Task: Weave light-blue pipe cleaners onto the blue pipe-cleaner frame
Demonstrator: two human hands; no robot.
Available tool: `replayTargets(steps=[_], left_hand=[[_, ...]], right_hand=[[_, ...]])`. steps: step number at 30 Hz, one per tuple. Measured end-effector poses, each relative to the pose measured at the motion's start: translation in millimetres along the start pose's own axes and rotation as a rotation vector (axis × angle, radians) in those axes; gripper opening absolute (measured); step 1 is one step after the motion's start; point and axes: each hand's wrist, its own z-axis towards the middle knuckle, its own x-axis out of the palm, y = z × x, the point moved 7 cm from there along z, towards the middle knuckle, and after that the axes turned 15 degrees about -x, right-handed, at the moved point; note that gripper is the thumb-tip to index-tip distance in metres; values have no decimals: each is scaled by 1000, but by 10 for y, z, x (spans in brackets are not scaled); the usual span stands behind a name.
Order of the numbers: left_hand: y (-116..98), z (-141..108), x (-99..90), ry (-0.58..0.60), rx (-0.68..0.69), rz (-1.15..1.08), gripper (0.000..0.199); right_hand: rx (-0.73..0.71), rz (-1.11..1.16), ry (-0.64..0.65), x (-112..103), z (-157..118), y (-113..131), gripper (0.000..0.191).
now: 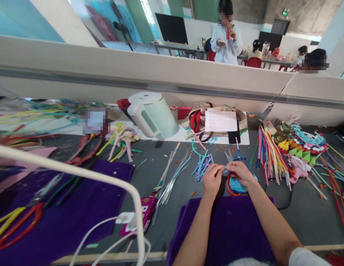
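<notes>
My left hand [213, 179] and my right hand [241, 173] meet above the dark table, fingertips pinched together. Between them is a small light-blue piece [225, 168], too small to make out fully; it resembles the short cut chenille stems nearby. Scissors with a red handle [229, 189] lie beneath my right hand, partly hidden by it. Around that hand show a blue loop [245, 159] and a light-blue flat item [239, 186]. Short blue and purple chenille stem pieces [201, 168] are heaped left of my left hand.
A purple cloth [233, 225] lies under my forearms. Thin wires [176, 181], a magenta phone-like case [145, 214] and a kettle [154, 114] stand or lie leftward. Coloured stems [272, 159] and a glass jar [284, 131] are rightward. A white tube [105, 173] crosses the left foreground.
</notes>
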Motion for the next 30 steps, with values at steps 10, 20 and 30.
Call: replayTargets(steps=[10,20,30], left_hand=[[401,48,118,152,-490,-434,23],[480,-5,214,222,-724,-741,31],[493,-30,238,266,-749,-757,30]], right_hand=[[-584,-742,-44,168,-80,564,12],[-43,23,-116,-25,4,63,35],[-52,18,-74,17,3,110,34]])
